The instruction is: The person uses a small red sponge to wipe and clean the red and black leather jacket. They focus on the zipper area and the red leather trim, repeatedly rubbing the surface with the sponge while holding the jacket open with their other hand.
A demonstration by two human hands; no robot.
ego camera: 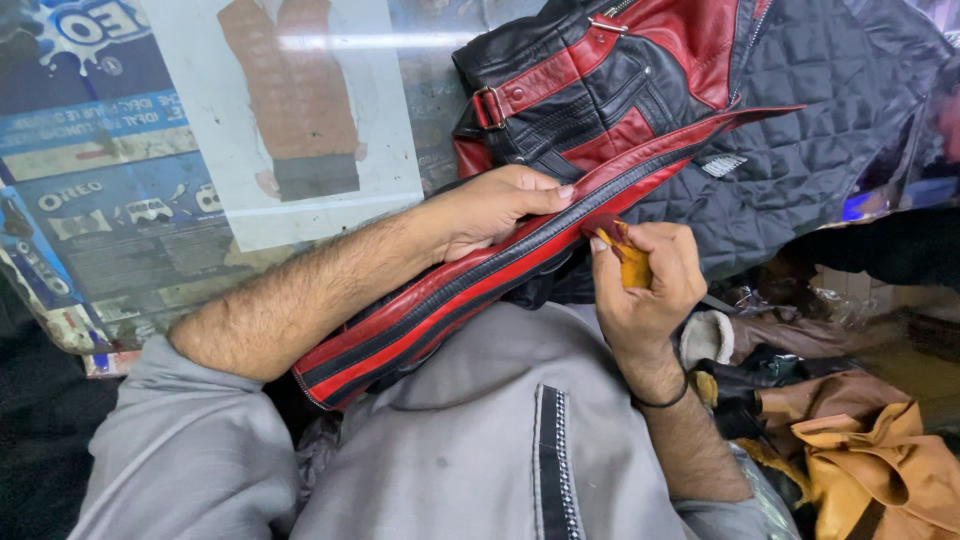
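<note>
A red and black leather jacket with a quilted black lining lies across a glass-topped table. Its red front edge with a zip runs down over my lap. My left hand presses flat on this edge, fingers pointing right. My right hand pinches a small yellow cloth pad stained red and holds it against the red strip just below my left fingertips. A thin black band circles my right wrist.
Printed posters lie under the table's glass at the left. At the lower right sits a heap of tan and brown leather garments and some clear plastic wrap. My grey shirt fills the bottom of the view.
</note>
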